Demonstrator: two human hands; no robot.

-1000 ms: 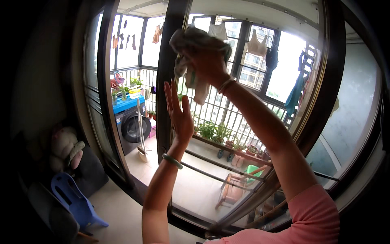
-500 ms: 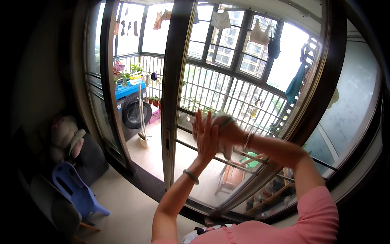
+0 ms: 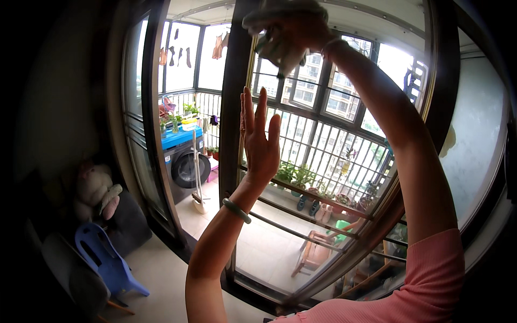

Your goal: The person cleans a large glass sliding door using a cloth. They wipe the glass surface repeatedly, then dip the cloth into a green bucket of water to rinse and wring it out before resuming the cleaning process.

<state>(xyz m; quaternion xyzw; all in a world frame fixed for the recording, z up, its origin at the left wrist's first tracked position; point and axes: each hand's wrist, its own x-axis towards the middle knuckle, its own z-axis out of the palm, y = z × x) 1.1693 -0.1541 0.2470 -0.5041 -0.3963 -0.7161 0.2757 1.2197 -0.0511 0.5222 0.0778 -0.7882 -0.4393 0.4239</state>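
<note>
High up, the right hand (image 3: 311,32) clutched a bunched cloth (image 3: 281,53), bulk crosswise, loose end drooping by the sliding glass door (image 3: 232,97), while the empty left hand (image 3: 260,144), fingers extended, stood below.

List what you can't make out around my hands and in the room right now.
All in the head view:
Right hand: blurred, its fingertips hidden by the cloth.
Cloth: folds blurred, and its top runs into the upper picture edge.
Left hand: its back hides the palm, so contact with the dark door frame can't be told.
Plush toy: finer details lost in shadow.
</note>
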